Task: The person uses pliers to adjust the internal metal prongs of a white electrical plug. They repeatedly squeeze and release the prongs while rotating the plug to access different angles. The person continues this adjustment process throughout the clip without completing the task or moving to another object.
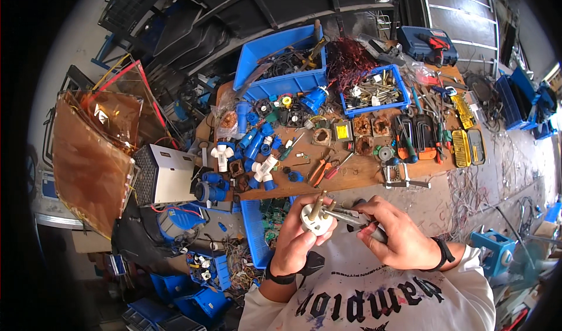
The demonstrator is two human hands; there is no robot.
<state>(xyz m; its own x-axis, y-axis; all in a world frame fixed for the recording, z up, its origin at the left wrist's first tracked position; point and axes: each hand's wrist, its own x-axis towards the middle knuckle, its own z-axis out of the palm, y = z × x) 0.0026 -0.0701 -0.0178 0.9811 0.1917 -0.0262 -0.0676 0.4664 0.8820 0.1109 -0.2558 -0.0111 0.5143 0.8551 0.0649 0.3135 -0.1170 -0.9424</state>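
Close to my chest, my left hand (291, 250) is closed around a round white plug insert (312, 222) with upright brass pins. My right hand (403, 236) grips metal pliers (350, 217) by their dark handles, which are partly hidden by the fingers. The jaws of the pliers reach left to the plug insert and meet it beside its pins; whether they clamp a pin I cannot tell. Beyond my hands, on the wooden bench (363, 173), lie orange-handled pliers (319, 170) and a red screwdriver (338, 166).
Blue and white plastic connectors (266, 166) crowd the bench's left side. A blue bin (246, 85) of tools and a blue tray (374, 110) of metal pieces stand at the back. Screwdrivers and hex keys (422, 133) lie to the right. Below the bench is a blue crate (250, 228) of circuit boards.
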